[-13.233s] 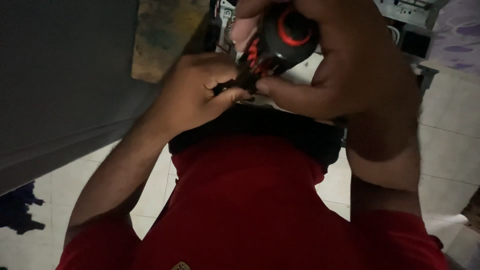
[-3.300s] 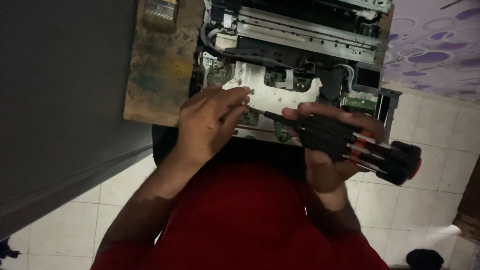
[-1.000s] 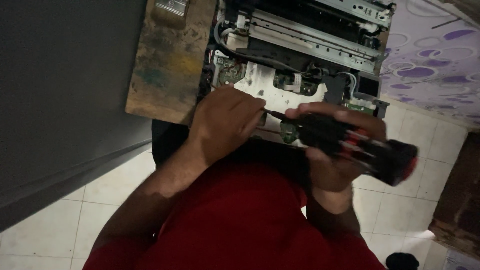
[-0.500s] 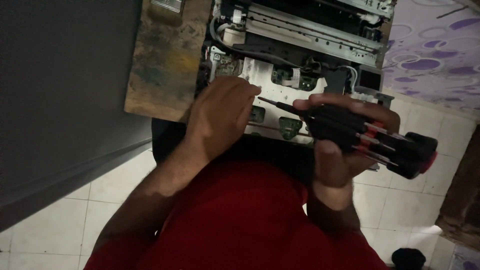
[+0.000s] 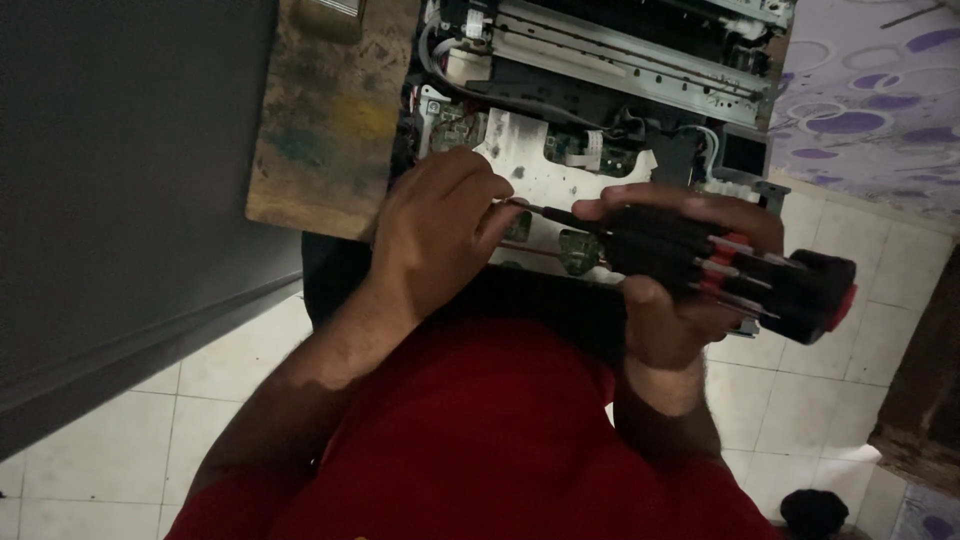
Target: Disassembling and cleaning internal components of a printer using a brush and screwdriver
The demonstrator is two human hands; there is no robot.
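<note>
Opened printer chassis (image 5: pixel 600 90) on the table (image 5: pixel 330 120), toward its right side. Left hand (image 5: pixel 440 235) over the chassis's near edge, fingertips at the screwdriver shaft. Right hand (image 5: pixel 680 290) to the right, wrapped around the multi-bit screwdriver (image 5: pixel 740 270), handle pointing right, beyond the table. Tiled floor (image 5: pixel 840 250) below. Wall (image 5: pixel 130 180) left of the table.

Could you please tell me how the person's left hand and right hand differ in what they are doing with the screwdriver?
The right hand wraps fully round the thick black-and-red handle of the screwdriver, while the left hand only pinches at its thin shaft near the tip. The left hand lies over the opened machine; the right hand sits at its near edge. Both are closed on the same tool.
</note>
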